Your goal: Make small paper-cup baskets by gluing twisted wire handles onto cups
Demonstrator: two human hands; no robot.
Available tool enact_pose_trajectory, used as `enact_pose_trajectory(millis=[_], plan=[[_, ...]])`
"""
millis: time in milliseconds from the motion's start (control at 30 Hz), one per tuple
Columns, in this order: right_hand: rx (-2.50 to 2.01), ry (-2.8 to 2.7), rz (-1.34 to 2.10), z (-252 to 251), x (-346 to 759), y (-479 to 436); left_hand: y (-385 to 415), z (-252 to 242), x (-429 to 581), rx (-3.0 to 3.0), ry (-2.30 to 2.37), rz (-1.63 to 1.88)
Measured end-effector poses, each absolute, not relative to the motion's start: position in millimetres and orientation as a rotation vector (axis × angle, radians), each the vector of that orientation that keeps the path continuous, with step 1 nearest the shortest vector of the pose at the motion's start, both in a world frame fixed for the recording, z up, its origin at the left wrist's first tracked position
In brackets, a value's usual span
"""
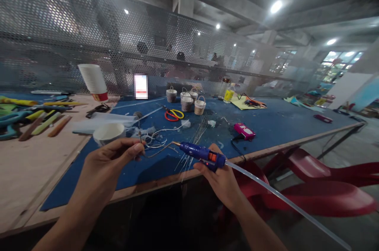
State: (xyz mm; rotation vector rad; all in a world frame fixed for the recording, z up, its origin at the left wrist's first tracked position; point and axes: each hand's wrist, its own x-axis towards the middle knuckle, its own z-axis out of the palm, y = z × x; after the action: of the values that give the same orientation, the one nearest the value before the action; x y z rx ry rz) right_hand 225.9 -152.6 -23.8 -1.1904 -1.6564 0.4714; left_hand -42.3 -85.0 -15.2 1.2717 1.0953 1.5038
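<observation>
My right hand is closed around a blue hot glue gun, with a long clear glue stick sticking out of its back end. The gun's metal nozzle points left, at the end of a thin bent wire; whether the two touch I cannot tell. Between the thumb and fingers of my left hand the wire's other end is pinched. Just behind that hand stands a white paper cup. Loose white cord lies past the wire, and thin straight wires are spread beyond the gun.
Small bucket-shaped cups with handles stand farther back, beside red-and-yellow scissors. A stack of paper cups leans at left. A magenta device with a black cable lies at right. Red stools are by the table's front edge.
</observation>
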Motion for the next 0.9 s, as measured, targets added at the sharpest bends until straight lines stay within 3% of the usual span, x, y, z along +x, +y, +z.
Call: enact_pose_trajectory(millis=[600,900], plan=[[-1.198,-1.641,0.591,-22.1,224.6,-156.0,-90.4,-6.5,-37.5,1.252,1.091,1.493],[-1.206,-1.643,0.49,-21.4,223.7,-154.8,-88.0,-11.0,-39.9,1.26,1.106,1.431]])
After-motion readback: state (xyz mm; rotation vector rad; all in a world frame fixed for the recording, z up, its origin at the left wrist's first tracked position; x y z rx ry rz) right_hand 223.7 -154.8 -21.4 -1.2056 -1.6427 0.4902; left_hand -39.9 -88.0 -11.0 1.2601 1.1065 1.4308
